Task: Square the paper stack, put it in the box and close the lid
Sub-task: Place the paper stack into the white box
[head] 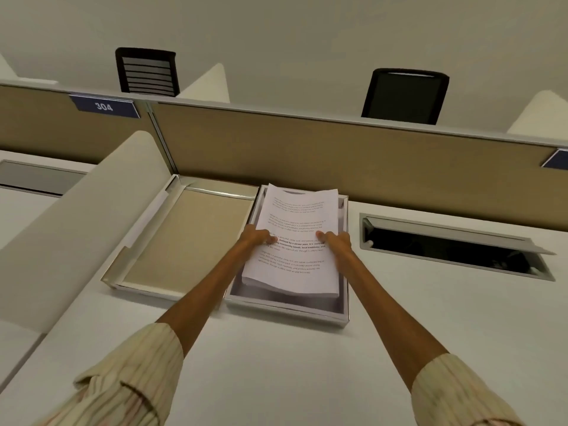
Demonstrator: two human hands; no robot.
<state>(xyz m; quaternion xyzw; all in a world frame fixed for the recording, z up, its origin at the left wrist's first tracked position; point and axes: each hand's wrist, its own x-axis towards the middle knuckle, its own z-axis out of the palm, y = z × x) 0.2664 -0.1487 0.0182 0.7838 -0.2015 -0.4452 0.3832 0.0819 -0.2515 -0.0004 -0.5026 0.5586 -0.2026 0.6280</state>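
Gripping a thick white stack of printed paper sheets by its two long edges, both hands are clamped on it: the left hand on the left edge with its thumb on the top page, the right hand on the right edge likewise. The stack sits over the shallow, open grey cardboard box, its near end down inside the box and its far end tilted up, overhanging the far wall. Just left of the box, touching or nearly touching it, lies the flat box lid, inside up, showing a tan lining within a pale rim. Both rest on the white desk, against a tan partition panel. To the right of the box, an open cable hatch is set in the desk.
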